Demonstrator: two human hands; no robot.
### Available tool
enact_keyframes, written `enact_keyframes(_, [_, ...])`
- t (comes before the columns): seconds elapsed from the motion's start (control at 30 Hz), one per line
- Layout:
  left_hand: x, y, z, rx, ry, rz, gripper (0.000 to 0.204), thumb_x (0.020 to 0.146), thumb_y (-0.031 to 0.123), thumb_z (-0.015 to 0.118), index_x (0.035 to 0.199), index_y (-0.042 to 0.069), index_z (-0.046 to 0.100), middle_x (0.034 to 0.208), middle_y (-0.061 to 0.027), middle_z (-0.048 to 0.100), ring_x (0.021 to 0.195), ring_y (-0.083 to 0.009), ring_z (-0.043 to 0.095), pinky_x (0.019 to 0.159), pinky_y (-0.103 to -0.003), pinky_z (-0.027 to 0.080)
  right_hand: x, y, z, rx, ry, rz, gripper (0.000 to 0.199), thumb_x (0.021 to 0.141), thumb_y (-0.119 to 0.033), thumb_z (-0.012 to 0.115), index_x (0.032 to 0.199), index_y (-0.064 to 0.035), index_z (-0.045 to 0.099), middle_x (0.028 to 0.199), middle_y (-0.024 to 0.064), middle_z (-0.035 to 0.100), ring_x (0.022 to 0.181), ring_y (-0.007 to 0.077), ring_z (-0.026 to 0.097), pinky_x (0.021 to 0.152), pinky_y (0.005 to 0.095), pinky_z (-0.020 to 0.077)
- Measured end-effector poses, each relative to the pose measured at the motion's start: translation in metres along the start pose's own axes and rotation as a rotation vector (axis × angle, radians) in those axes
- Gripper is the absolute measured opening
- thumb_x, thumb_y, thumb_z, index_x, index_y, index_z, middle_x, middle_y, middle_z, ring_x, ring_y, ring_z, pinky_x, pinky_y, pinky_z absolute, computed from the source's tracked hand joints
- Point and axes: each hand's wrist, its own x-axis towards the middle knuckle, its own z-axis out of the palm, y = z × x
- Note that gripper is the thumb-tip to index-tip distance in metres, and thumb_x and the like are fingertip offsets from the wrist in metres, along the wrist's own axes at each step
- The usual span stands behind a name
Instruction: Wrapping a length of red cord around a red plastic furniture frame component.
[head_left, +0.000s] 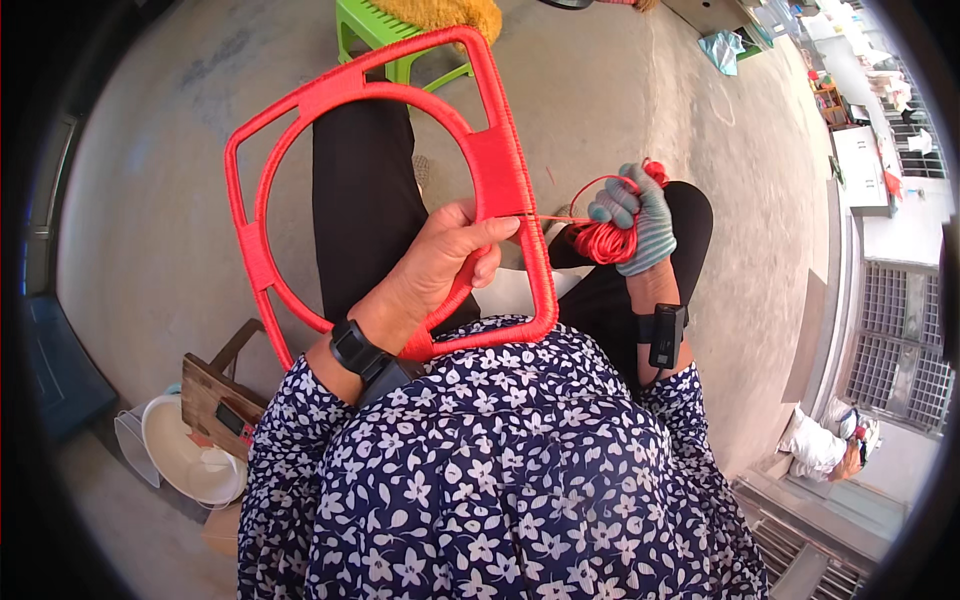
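Observation:
A red frame (500, 172), a rounded square around a ring, leans over my lap and is wound with red cord. My bare left hand (455, 255) grips its right side, thumb pressed on the wrapped band between ring and outer edge. My right hand (640, 222), in a grey-blue striped glove, is closed around a bundle of red cord (604, 243). From that bundle a strand runs taut leftward to the frame's right edge beside my left thumb. Another loop of cord arches above the gloved fingers.
Beyond the frame stands a green plastic stool (372, 25) with a fuzzy yellow-brown cover (445, 14). At the lower left are a wooden stool (215, 390) and a white bucket (180, 450). White bundles (815, 445) lie by the wall at right.

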Motion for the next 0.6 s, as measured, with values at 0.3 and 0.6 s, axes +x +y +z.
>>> enact_keyframes(0.3, [-0.001, -0.003, -0.005, 0.126, 0.128, 0.094, 0.019, 0.093, 0.023, 0.06, 0.096, 0.004, 0.059, 0.076, -0.0045, 0.061, 0.052, -0.0098, 0.054, 0.048, -0.021, 0.043, 0.0, -0.036, 0.021, -1.226, 0.666, -0.1, 0.027, 0.083, -0.028, 0.069, 0.094, -0.0034, 0.066, 0.072, 0.0108, 0.062, 0.07, 0.0222, 0.065, 0.062, 0.0321, 0.0501])
enact_keyframes(0.6, [-0.002, -0.003, -0.006, -0.095, 0.08, 0.163, 0.028, 0.093, 0.033, 0.06, 0.101, 0.006, 0.06, 0.086, -0.0054, 0.065, 0.077, -0.0138, 0.06, 0.065, -0.027, 0.048, -0.024, 0.015, 0.117, -2.189, -0.42, -0.879, 0.046, 0.069, -0.009, 0.068, 0.114, -0.0052, 0.06, 0.107, 0.0148, 0.061, 0.09, 0.0305, 0.064, 0.078, 0.0354, 0.0535])
